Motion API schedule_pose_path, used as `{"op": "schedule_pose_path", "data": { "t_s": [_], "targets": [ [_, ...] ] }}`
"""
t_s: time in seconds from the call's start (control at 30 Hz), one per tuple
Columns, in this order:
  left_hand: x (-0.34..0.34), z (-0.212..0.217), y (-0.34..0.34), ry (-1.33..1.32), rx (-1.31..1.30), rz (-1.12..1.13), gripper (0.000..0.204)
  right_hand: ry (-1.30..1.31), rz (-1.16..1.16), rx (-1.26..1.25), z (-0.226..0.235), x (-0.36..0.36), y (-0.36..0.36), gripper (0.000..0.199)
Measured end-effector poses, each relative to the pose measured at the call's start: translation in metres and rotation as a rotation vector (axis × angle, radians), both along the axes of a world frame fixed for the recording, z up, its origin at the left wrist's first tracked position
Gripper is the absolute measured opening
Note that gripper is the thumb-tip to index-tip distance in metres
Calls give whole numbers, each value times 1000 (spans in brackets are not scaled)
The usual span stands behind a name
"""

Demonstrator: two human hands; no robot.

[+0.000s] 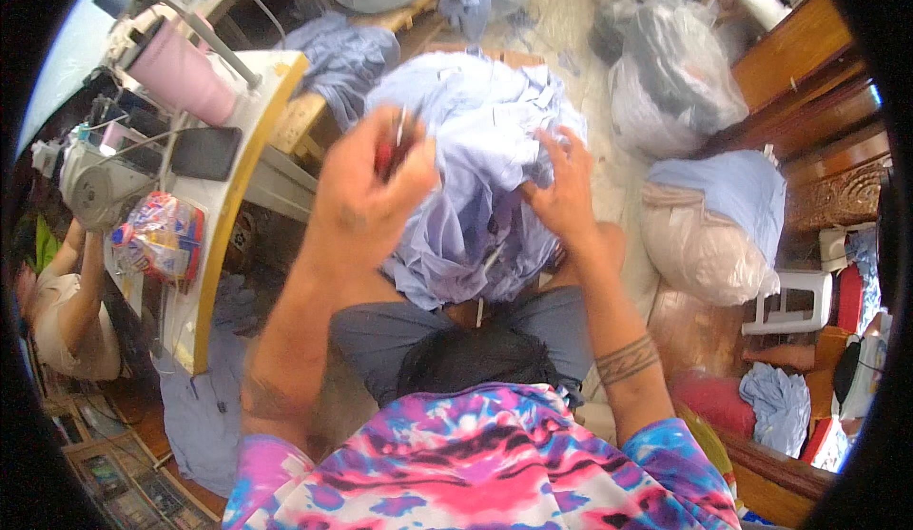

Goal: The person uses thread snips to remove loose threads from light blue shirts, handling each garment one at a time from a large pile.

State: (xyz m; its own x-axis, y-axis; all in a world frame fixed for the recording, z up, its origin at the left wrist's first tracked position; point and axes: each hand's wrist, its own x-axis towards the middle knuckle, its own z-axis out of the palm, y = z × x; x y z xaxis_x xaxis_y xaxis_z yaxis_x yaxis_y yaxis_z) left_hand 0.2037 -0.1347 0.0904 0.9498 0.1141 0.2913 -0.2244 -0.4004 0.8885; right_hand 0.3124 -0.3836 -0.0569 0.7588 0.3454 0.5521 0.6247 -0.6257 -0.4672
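A heap of light-blue cloth [475, 150], perhaps garments, is piled in front of my knees. Over its left side my left hand [366, 192] is closed around a small red-handled tool [384, 157] with a thin, pale metal tip pointing up. Motion blur and my fingers hide the tool's exact kind. My right hand [568, 188] rests at the right side of the heap, its fingers bent and gripping a fold of the cloth between thumb and fingertips.
At left, a yellow-edged sewing table [221, 273] holds a pink tumbler [181, 72], a phone [206, 153], a sewing machine [93, 183] and a colourful plastic packet [164, 235]. Another person's arm [87, 288] shows beyond. Stuffed plastic bags [677, 83] and a white stool [791, 302] stand at right.
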Motion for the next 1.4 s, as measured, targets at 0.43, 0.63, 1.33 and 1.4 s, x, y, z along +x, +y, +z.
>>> {"op": "schedule_pose_path", "data": {
  "t_s": [0.43, 0.63, 1.33, 1.4],
  "targets": [
    [-26, 224, 13, -196, -159, -40, 27, 194, 625, -36, 385, 183, -69, 19],
    [-65, 276, -3, -401, -233, 81, 28, 56, 653, 167, 492, 153, -9, 17],
    [-30, -162, 60, 282, 359, 443, 18, 328, -256, 53, 6, -100, 21, 37],
    [-31, -157, 47, 259, 289, 448, 19, 357, -75, -35, -31, -93, 12, 34]
  ]
}}
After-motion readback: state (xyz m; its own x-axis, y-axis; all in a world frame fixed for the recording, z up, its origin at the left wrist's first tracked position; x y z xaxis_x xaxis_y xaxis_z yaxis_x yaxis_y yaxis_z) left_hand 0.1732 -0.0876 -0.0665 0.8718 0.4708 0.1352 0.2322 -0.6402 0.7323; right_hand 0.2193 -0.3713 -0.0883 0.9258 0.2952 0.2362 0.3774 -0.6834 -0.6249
